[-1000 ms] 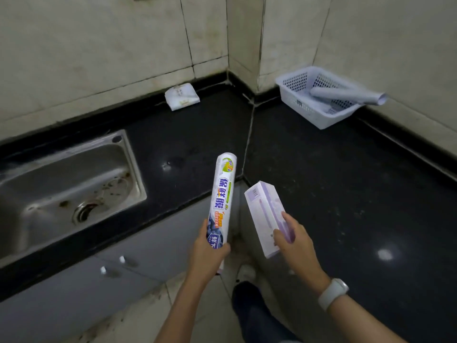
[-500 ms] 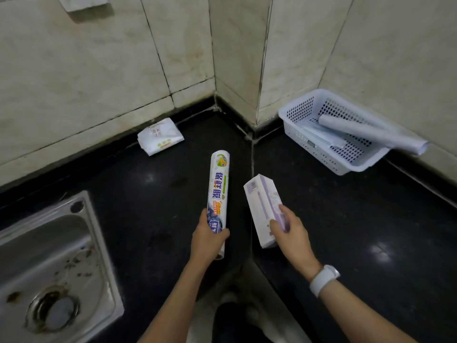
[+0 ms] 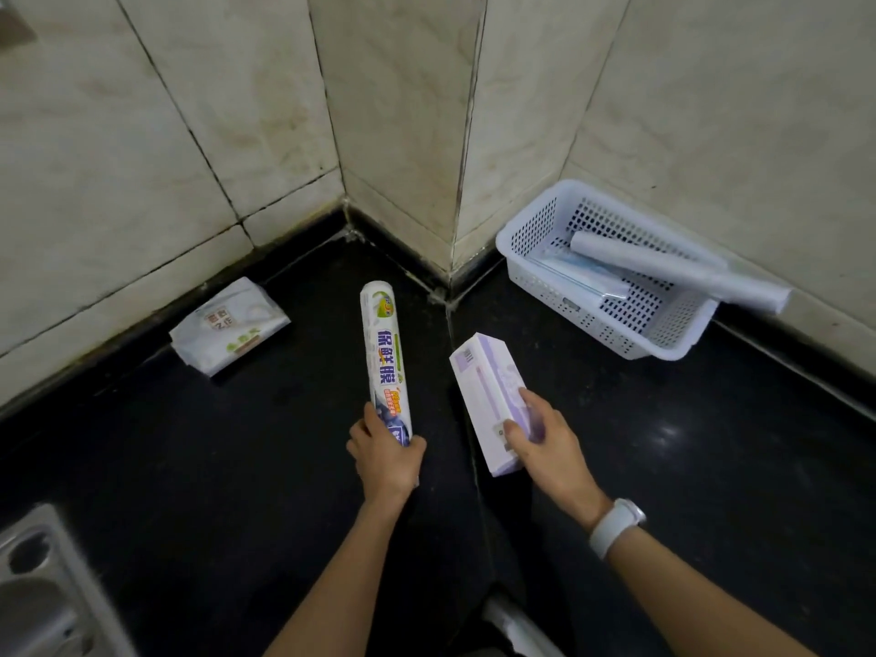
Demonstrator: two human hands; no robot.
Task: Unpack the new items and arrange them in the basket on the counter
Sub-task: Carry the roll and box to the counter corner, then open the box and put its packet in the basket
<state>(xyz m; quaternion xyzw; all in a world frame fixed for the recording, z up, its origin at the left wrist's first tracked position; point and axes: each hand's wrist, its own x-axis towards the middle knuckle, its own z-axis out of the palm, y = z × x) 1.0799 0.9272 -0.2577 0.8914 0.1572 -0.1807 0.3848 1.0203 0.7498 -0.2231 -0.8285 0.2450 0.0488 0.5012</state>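
Note:
My left hand [image 3: 386, 455] grips the lower end of a white cling-film roll [image 3: 384, 353] with blue lettering, held pointing away over the black counter [image 3: 284, 467]. My right hand [image 3: 545, 438] holds a pale purple box [image 3: 488, 395] by its near end, just right of the roll. A white perforated basket [image 3: 535, 230] sits in the far right corner against the wall. Inside it lie a flat clear packet [image 3: 583, 277] and a long white roll [image 3: 678, 272] that sticks out over the basket's right rim.
A white tissue pack [image 3: 230, 324] lies on the counter by the left wall. A steel sink [image 3: 42, 595] shows at the bottom left corner. Tiled walls close the counter at the back and right. A white watch [image 3: 616, 523] is on my right wrist.
The view has moved forward toward the corner; the sink has slid out to the lower left and the basket looks nearer. Both hands still hold the roll and the box.

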